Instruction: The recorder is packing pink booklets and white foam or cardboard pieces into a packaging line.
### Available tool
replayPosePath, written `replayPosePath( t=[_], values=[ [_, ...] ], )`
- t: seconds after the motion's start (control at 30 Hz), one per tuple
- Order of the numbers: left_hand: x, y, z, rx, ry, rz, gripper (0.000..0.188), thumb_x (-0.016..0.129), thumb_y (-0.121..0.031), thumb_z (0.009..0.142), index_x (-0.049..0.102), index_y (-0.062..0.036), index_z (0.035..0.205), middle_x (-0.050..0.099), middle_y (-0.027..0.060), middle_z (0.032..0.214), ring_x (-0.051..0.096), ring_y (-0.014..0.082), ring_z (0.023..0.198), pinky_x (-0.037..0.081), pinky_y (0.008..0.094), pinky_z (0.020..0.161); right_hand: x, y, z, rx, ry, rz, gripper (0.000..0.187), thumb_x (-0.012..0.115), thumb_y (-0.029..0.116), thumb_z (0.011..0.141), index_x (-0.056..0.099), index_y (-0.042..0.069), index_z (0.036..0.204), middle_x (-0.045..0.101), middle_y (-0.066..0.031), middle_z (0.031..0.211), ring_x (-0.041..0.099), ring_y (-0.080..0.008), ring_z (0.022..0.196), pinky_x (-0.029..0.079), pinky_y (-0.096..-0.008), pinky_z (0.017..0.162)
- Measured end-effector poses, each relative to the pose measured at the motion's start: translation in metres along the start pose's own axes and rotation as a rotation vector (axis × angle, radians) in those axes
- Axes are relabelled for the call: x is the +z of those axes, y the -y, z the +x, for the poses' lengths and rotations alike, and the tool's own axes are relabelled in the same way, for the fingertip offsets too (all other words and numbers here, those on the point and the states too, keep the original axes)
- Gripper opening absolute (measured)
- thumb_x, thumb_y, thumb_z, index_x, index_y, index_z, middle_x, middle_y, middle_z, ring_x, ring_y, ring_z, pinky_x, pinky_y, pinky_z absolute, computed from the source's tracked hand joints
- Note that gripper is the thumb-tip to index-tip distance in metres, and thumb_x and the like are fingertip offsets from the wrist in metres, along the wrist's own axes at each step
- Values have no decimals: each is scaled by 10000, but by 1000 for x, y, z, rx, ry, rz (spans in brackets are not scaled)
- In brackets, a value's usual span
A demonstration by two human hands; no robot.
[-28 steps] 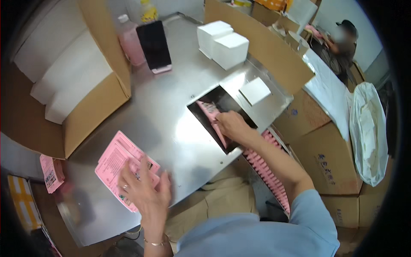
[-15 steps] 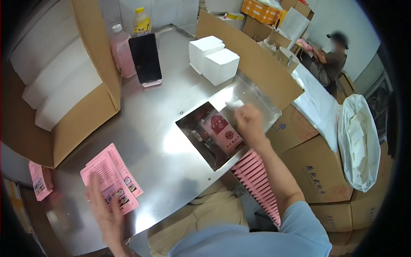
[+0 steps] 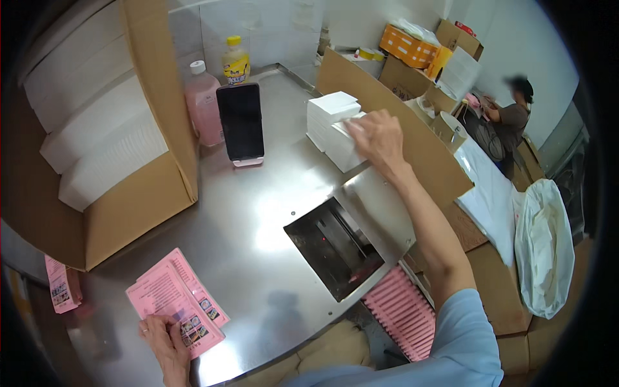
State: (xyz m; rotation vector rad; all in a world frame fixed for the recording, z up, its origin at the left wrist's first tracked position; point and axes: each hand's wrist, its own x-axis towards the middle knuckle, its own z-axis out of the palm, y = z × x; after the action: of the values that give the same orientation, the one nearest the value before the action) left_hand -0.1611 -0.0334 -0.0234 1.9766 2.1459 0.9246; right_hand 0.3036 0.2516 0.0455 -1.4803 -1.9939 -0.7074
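Observation:
A small pile of pink printed sleeves [image 3: 174, 297] lies at the left front of the metal table. My left hand [image 3: 166, 342] is at its lower corner, fingers bent and closed on the top sleeve. Farther off, my right hand [image 3: 382, 143] reaches to the nearer of two stacks of folded white paper napkins [image 3: 332, 116], fingers pinching at its top. How many napkins they grip is hidden. Between the hands, a dark rectangular opening [image 3: 335, 248] in the tabletop shows a small red light inside. Below its right side, a row of pink packets [image 3: 403, 313] stands packed together.
An open carton [image 3: 138, 206] of white napkin stacks is at the left. Behind the table's middle stand a phone [image 3: 242, 126] on a stand, a pink bottle [image 3: 204, 106] and a yellow bottle [image 3: 236, 61]. A cardboard panel [image 3: 400, 122] borders the right side; beyond it a person [image 3: 516, 119] works.
My right hand has moved from beside the opening to the napkin stack. The pink packet in the opening is gone from there. My left hand has come down and closed on the pink sleeves.

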Motion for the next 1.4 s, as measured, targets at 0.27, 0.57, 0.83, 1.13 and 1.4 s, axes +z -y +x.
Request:
replayPosePath(
  t=[0.27, 0.57, 0.83, 1.13, 1.4],
  values=[
    [10, 0, 9, -3, 94, 4, 99, 589, 19, 856, 530, -33, 917, 523, 113, 898, 464, 302, 924, 317, 428, 949, 79, -12, 64, 226, 345, 195, 554, 470, 529, 969, 788, 100, 818, 728, -193, 886, 671, -387, 932, 504, -465, 826],
    [4, -3, 5, -3, 52, 8, 52, 563, -13, 926, 533, -23, 967, 529, 131, 932, 479, 315, 938, 359, 418, 922, -21, 7, -19, 246, 258, 281, 431, 483, 387, 985, 749, 48, 1003, 720, -215, 985, 665, -379, 976, 507, -476, 879],
    [4, -10, 10, 32, 46, -53, 41, 573, -46, 944, 543, -28, 965, 552, 125, 930, 502, 313, 925, 343, 436, 946, -87, -18, -69, 477, 93, 297, 382, 504, 315, 1013, 603, 21, 1235, 671, -283, 961, 634, -475, 925, 491, -531, 852],
    [-5, -88, 9, 188, -125, 36, 72, 574, -71, 928, 607, -63, 991, 558, 144, 926, 536, 359, 934, 394, 469, 841, -91, 46, -104, 136, 199, -46, 287, 656, 293, 900, 739, 20, 928, 633, -167, 911, 598, -317, 962, 453, -453, 827],
    [72, -139, -3, 504, 93, 20, 223, 730, -201, 853, 605, -60, 971, 564, 120, 858, 547, 316, 833, 380, 423, 717, -79, 35, -113, 237, 25, 120, 240, 645, 224, 869, 713, 23, 756, 589, -139, 871, 569, -317, 918, 445, -476, 772]
  ],
)
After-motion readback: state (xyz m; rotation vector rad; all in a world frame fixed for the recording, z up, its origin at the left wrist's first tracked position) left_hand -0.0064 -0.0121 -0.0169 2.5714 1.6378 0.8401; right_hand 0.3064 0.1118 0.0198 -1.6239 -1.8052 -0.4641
